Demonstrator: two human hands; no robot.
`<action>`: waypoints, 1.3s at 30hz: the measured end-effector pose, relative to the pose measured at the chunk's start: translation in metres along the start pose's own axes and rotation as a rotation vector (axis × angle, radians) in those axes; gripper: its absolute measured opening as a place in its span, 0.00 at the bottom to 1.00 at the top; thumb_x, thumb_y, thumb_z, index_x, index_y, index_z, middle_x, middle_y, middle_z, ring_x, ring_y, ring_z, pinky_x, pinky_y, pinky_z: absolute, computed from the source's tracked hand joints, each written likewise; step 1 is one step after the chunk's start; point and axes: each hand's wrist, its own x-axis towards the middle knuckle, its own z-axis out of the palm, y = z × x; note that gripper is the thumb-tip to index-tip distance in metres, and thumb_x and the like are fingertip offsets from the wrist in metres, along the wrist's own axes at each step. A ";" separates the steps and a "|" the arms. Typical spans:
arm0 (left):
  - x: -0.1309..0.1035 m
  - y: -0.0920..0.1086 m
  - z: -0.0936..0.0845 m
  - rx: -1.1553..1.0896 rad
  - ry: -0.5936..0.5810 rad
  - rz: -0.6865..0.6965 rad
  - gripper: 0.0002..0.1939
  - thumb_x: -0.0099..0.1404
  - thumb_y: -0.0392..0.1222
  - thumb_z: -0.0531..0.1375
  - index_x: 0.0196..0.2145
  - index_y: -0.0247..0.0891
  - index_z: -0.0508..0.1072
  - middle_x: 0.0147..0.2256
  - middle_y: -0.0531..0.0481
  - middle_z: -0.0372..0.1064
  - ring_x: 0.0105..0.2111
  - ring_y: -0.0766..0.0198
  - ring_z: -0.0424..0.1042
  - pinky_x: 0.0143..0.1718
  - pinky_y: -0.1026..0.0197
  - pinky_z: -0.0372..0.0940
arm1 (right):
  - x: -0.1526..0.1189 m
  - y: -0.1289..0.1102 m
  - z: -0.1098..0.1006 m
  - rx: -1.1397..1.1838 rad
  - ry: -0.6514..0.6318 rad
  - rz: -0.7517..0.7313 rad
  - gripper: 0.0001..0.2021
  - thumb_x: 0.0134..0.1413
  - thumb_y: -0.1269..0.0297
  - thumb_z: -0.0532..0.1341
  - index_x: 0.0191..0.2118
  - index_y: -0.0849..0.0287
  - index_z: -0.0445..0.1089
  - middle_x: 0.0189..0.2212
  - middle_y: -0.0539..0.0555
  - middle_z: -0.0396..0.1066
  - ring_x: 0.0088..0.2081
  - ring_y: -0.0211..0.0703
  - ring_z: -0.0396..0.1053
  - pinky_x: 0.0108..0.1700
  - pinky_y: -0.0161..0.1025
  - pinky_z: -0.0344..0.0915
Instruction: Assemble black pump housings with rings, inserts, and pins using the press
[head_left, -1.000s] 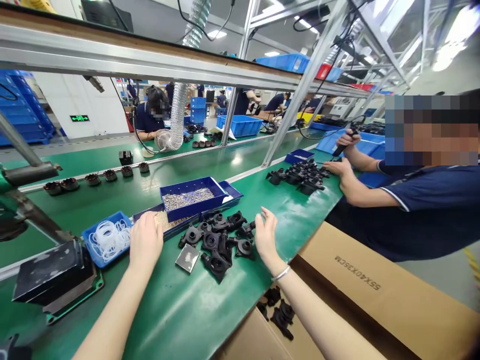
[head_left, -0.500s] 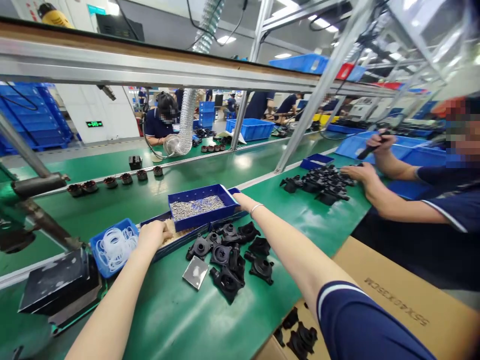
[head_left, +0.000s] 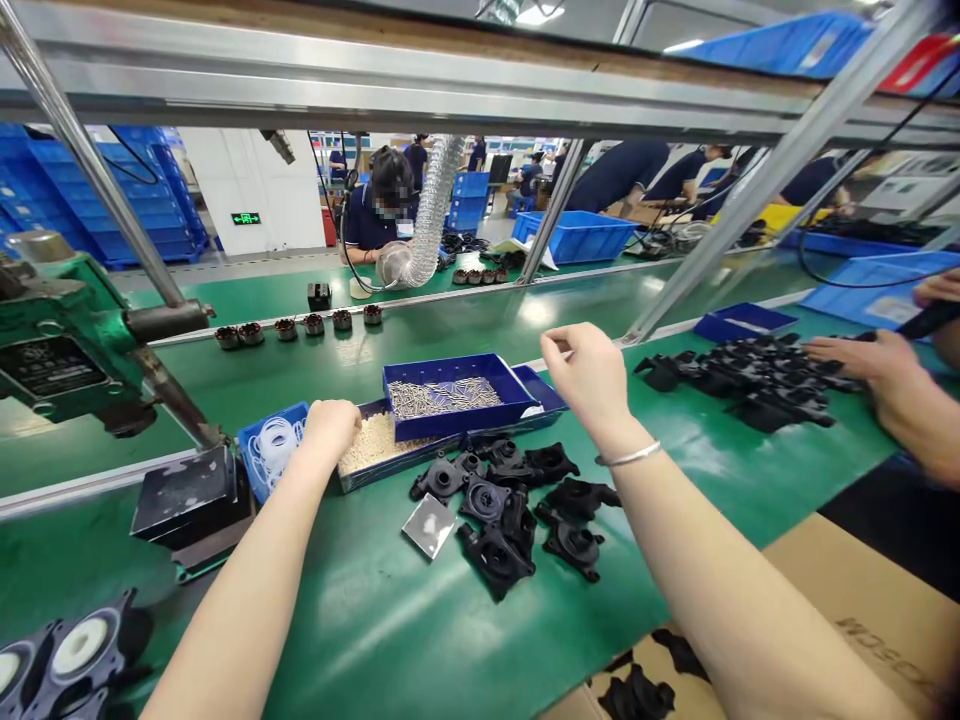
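Observation:
My left hand (head_left: 330,432) is closed at the left end of a tray of small beige parts (head_left: 375,443), its fingertips hidden from view. My right hand (head_left: 590,380), with a bracelet at the wrist, is raised beside the right end of the blue trays. Its thumb and fingers are pinched together; anything between them is too small to make out. A blue tray of metal pins (head_left: 448,395) rests across the beige parts tray, and another blue tray (head_left: 551,390) sits to its right. Black plastic housings (head_left: 495,560) lie in a heap in front, beside a square metal plate (head_left: 429,526).
A blue bin of white rings (head_left: 276,445) and a black block (head_left: 191,500) stand at left, near a green machine (head_left: 67,350). Housings with white rings (head_left: 79,645) lie at lower left. A co-worker's hand (head_left: 870,365) is by more black parts (head_left: 757,375). A cardboard box (head_left: 810,570) stands at lower right.
My right hand has lifted out of the right-hand blue tray. My left hand has drawn back from among the beige parts to the tray's edge. The view has swung, bringing in the ringed housings.

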 end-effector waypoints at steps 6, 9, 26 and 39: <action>0.000 0.001 0.005 0.161 0.002 0.002 0.16 0.69 0.47 0.61 0.49 0.34 0.73 0.50 0.42 0.72 0.49 0.54 0.72 0.53 0.44 0.68 | -0.063 -0.128 -0.009 0.331 -0.199 -0.618 0.11 0.69 0.68 0.53 0.36 0.56 0.70 0.34 0.56 0.71 0.39 0.47 0.69 0.44 0.45 0.68; 0.001 0.002 0.012 0.215 0.015 0.023 0.17 0.69 0.47 0.61 0.51 0.34 0.72 0.51 0.42 0.71 0.50 0.54 0.72 0.52 0.45 0.69 | -0.087 -0.159 0.017 0.367 -0.364 -0.707 0.10 0.69 0.69 0.53 0.35 0.58 0.69 0.31 0.55 0.69 0.36 0.46 0.68 0.41 0.42 0.68; -0.007 0.005 0.015 0.282 0.068 0.061 0.18 0.69 0.47 0.61 0.53 0.35 0.71 0.52 0.42 0.70 0.49 0.55 0.72 0.50 0.46 0.70 | -0.100 -0.161 0.039 0.432 -0.509 -0.522 0.07 0.63 0.75 0.61 0.33 0.63 0.72 0.31 0.54 0.71 0.35 0.42 0.70 0.39 0.37 0.66; -0.091 0.044 -0.038 0.291 0.113 0.168 0.11 0.67 0.26 0.53 0.43 0.28 0.73 0.41 0.37 0.73 0.40 0.54 0.77 0.42 0.54 0.70 | -0.133 -0.162 0.033 0.462 -0.476 -0.313 0.10 0.63 0.70 0.62 0.50 0.63 0.71 0.43 0.60 0.76 0.42 0.47 0.74 0.47 0.41 0.70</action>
